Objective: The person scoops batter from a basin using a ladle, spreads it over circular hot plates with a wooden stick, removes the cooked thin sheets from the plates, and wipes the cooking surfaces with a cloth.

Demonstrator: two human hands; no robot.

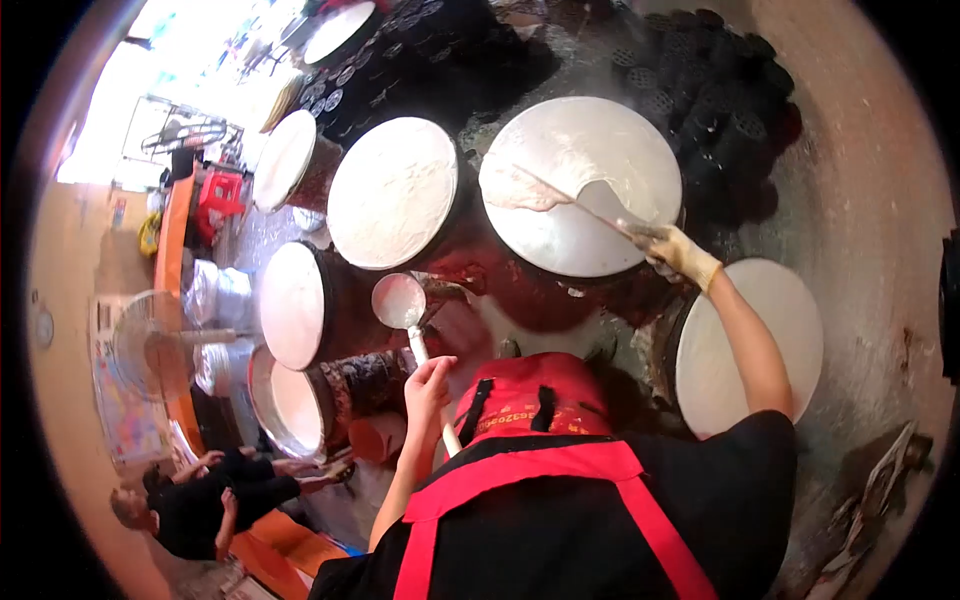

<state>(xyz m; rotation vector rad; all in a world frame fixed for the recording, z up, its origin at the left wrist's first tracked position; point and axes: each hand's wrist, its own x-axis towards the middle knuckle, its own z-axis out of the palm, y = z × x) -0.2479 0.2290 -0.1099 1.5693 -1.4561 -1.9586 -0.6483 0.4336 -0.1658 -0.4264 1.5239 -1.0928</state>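
My right hand (675,252), in a pale glove, is closed on the handle of a long thin scraper (560,192), which lies across a round griddle (560,245). White batter (522,188) spreads over the upper and left parts of this griddle, and its lower part shows bare. Bare-skinned, my left hand (430,385) grips the pale handle of a ladle (399,300). The ladle's round bowl has whitish batter in it and is held between two griddles. To its upper left, another griddle (393,193) is covered with a white layer.
More round griddles stand at the right (750,340) and left (292,305). Dark perforated cylinders (700,100) are piled behind. A person in black (215,500) sits at the lower left, near a fan (150,345) and a red stool (218,200).
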